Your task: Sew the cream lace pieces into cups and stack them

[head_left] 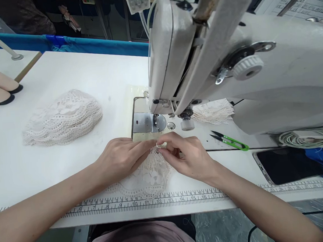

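Observation:
A white lace piece (146,179) lies on the table in front of the sewing machine (229,57). My left hand (121,159) rests on its left part, fingers curled and pinching its top edge. My right hand (188,156) pinches the same edge from the right, fingertips meeting those of the left near a small label-like bit (162,145). Both hands sit just in front of the needle plate (146,122) and presser foot (156,123).
A stack of white lace pieces (63,118) lies at the left. More lace (214,111) sits behind the machine arm. Green thread snips (230,141), a dark phone (287,163) and coiled cord (309,138) are at the right. A printed ruler (145,202) runs along the table's front edge.

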`<state>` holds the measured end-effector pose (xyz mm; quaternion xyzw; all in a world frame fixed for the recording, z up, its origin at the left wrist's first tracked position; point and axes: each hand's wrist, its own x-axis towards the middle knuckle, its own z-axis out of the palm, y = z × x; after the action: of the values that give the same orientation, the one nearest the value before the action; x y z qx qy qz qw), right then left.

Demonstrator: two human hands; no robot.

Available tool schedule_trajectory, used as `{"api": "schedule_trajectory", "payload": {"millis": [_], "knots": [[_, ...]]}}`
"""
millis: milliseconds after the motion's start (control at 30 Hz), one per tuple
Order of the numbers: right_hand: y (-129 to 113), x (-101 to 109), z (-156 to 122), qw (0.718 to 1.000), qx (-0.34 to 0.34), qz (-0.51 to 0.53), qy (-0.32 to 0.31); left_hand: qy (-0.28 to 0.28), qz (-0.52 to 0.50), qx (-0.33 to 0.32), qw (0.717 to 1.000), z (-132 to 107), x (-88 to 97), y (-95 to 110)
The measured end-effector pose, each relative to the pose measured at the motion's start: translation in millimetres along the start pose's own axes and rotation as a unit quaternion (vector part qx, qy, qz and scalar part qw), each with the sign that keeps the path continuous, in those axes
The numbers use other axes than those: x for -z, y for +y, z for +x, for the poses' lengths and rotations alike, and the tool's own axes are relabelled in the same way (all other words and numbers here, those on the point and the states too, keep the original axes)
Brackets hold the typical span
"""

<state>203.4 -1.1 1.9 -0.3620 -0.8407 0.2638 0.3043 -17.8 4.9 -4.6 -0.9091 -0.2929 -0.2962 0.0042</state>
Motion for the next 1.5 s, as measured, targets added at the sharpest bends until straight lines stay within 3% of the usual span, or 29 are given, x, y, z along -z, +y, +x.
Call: {"api": "schedule_trajectory", "payload": {"millis": [300,500,567,700,833,933,1067,1233,1500], "knots": [[-1,2,1,1.000,0.024,-0.009,0.000,-0.001,0.023,0.002,1.000,0,4.0,0],[2,2,-2,0.991,0.071,-0.111,0.027,0.011,0.009,0.007,1.000,1,4.2,2],[4,3,-3,0.974,0.128,-0.174,0.068,0.016,0.002,0.004,1.000,1,3.1,4],[4,7,-1,0.914,0.275,-0.277,0.115,0.018,-0.034,0.030,0.999,0,0.8,8],[1,10,2,0.879,0.345,-0.306,0.126,-0.011,-0.059,0.024,0.998,-1,0.0,10],[-1,11,2,0.869,0.362,-0.312,0.130,-0.015,-0.048,0.012,0.999,-3,0.2,9],[-2,11,1,0.863,0.373,-0.314,0.131,0.021,-0.023,0.016,0.999,-4,1.1,7],[-4,11,2,0.858,0.392,-0.308,0.124,-0.020,-0.066,-0.040,0.997,-2,0.6,6],[-4,13,2,0.857,0.394,-0.303,0.134,0.018,-0.023,-0.005,1.000,-2,3.0,9]]}}
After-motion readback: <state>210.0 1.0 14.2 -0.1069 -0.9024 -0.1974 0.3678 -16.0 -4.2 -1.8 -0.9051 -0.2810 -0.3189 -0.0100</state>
